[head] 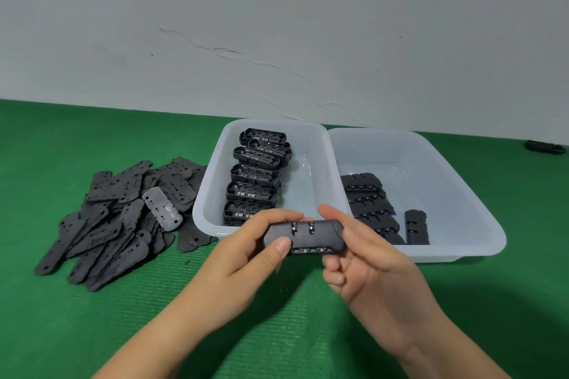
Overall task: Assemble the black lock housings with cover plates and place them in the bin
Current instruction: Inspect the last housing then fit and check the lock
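Both hands — left hand (246,252) and right hand (366,261) — hold one black lock housing (303,237) by its ends, fingers curled round it, dials up, just before the right bin (480,224) — probably pressing its cover plate home before dropping it in.

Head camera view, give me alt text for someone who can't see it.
Two bare hands, left hand and right hand, hold a black lock housing above a green mat. Behind it sit two translucent bins, the left bin holding open housings, the right bin holding closed ones; a pile of cover plates lies left.
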